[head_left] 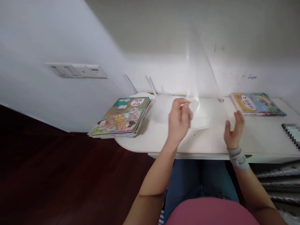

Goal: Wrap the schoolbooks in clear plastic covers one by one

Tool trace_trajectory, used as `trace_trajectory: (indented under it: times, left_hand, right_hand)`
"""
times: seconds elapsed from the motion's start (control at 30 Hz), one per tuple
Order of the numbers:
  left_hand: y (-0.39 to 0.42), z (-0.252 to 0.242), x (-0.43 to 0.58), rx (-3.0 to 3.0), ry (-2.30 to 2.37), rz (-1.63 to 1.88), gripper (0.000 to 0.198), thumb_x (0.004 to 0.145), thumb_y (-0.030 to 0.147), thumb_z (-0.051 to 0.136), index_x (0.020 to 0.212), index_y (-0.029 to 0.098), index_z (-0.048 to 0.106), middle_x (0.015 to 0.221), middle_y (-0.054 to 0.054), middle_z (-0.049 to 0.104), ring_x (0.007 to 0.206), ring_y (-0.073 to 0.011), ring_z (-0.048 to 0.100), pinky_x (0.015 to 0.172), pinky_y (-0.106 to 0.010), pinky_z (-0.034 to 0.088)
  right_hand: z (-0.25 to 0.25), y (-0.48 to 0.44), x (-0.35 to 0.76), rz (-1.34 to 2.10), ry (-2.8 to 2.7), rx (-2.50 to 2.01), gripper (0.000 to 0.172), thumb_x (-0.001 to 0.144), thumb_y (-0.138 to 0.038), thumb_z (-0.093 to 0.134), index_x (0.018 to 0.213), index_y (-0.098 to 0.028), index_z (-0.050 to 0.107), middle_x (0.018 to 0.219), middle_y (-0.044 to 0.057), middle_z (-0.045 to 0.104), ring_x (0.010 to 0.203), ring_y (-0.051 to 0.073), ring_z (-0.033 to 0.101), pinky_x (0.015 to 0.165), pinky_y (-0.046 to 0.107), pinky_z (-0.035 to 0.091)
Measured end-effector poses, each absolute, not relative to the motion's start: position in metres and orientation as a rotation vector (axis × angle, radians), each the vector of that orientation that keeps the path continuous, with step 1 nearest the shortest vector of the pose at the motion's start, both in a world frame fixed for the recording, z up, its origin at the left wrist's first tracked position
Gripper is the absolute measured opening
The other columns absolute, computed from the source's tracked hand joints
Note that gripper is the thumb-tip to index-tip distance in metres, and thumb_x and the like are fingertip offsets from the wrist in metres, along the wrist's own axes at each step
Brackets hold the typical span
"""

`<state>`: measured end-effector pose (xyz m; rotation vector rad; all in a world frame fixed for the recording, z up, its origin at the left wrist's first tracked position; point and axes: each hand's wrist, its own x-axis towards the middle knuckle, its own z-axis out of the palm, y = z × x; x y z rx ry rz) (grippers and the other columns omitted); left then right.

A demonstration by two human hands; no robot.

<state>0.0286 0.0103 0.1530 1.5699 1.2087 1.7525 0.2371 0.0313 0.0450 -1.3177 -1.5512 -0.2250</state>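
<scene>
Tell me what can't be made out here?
- Head view: clear sheet in the left hand is motion-blurred; its edges are unclear.
- Object at the desk's right edge is pixelated and cut off.
- Lower books in the left stack are covered by the top one.

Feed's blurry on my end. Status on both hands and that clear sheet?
Left hand pinching the clear plastic sheet, lifted above the white desk. Right hand open, beside it, empty. Book stacks left and right, both clear of the hands.

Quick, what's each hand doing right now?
Left hand: grip closed on a clear plastic sheet.
Right hand: open, holding nothing.
</scene>
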Motion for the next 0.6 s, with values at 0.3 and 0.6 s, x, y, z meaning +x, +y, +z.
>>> trace_trajectory:
  times: [0.3,0.6]
  left_hand:
    - [0.008,0.05,-0.033,1.525,2.103,1.03,0.024,0.092,0.028,0.039,0.11,0.021,0.052,0.058,0.002,0.058,0.06,-0.0168,0.061,0.061,-0.026,0.044]
    - [0.005,0.021,-0.029,1.681,2.443,0.329,0.038,0.094,0.027,0.031,0.126,0.024,0.051,0.101,-0.012,0.07,0.094,-0.0286,0.064,0.071,-0.035,0.044]
  right_hand:
    - [0.028,-0.008,0.318,-0.459,-2.015,-1.523,0.042,0.091,-0.019,0.038,0.125,-0.033,0.058,0.139,0.006,0.052,0.136,0.026,0.037,0.112,0.055,0.021]
    - [-0.028,-0.007,0.348,-0.115,-2.493,-1.533,0.044,0.091,-0.043,0.044,0.132,-0.027,0.054,0.145,0.009,0.046,0.136,0.031,0.037,0.104,0.055,0.033]
